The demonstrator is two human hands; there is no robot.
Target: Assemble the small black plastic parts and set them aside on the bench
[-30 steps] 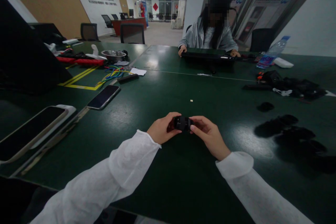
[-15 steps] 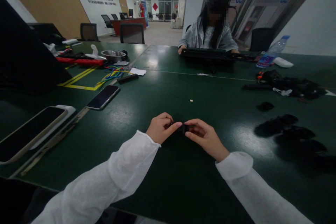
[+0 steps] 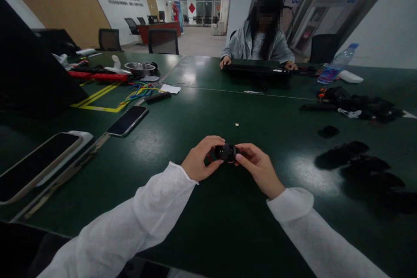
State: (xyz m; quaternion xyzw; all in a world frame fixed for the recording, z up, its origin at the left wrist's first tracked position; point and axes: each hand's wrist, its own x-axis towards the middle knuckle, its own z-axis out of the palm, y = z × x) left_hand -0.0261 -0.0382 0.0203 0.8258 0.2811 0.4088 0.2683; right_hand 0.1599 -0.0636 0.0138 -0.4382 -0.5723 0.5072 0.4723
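Observation:
A small black cylindrical part with a ringed, stepped body lies on its side between my two hands, just over the table. My left hand is closed around its left end, fingers on the far side and thumb on the near side. At its right end, my right hand pinches with thumb and fingers. What exact kind of part it is cannot be made out. Beyond it, a tiny pale chip rests on the green table.
Several dark cylindrical pieces lie at the right, with a dark jumble behind them. Phones, coloured cables and a metal bowl are at the left. Across the table, a person holds a black panel near a bottle.
The black part has come into fuller view between my hands, turned sideways. My left fingers have spread wider around it, and my right hand has shifted slightly right. The person's panel sits slightly differently.

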